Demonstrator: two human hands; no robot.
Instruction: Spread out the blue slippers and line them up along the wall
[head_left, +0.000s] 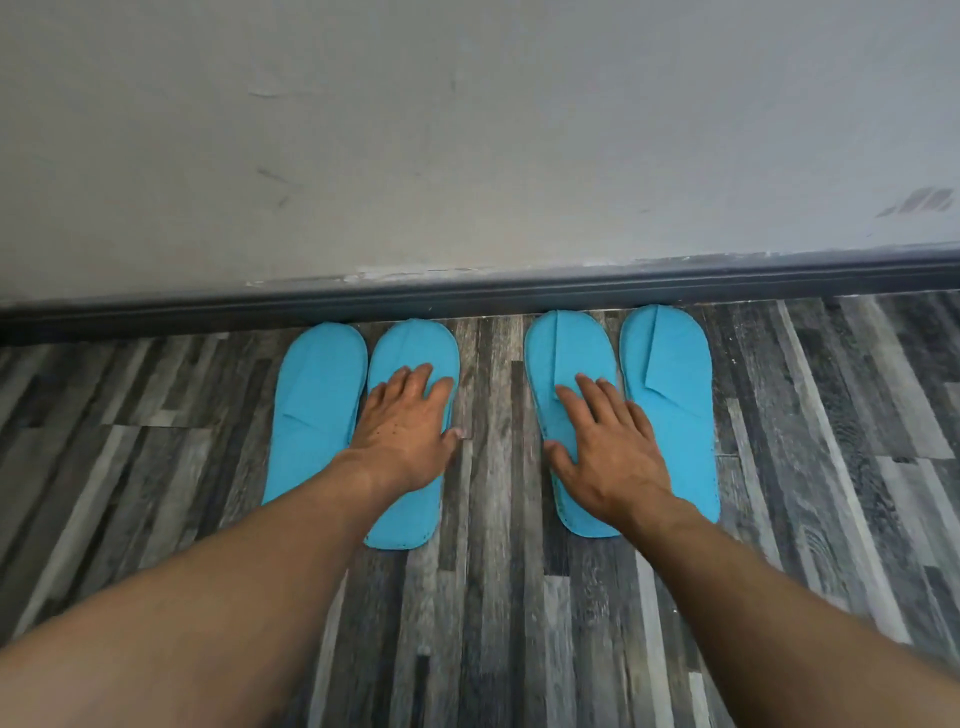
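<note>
Four blue slippers are laid flat on the wood-pattern floor (493, 597), toes pointed at the dark skirting board (467, 296) at the foot of the grey wall (467, 130). They are set in two pairs with a strip of bare floor left between the pairs.

The left hand (402, 434) is spread open, palm down, on the second slipper (405, 525), its fingers (415, 379) reaching over the toe part; nothing is gripped. The right hand (613, 452) is likewise opened flat on the third slipper (563, 358), with the thumb resting at its inner edge. The far-left slipper (311, 405) and the far-right slipper (670, 395) are left untouched, each lying just beside its neighbour.

The flat palms seem meant for sliding and pressing rather than lifting (thin, soft slippers of this kind would probably bunch if pinched). The toes are close to the skirting board, though whether they touch it cannot be told. The heels are not level: those of the two inner slippers sit nearer the camera than those of the outer ones, so a small push toward the wall is judged to be what is left before the row is even.
</note>
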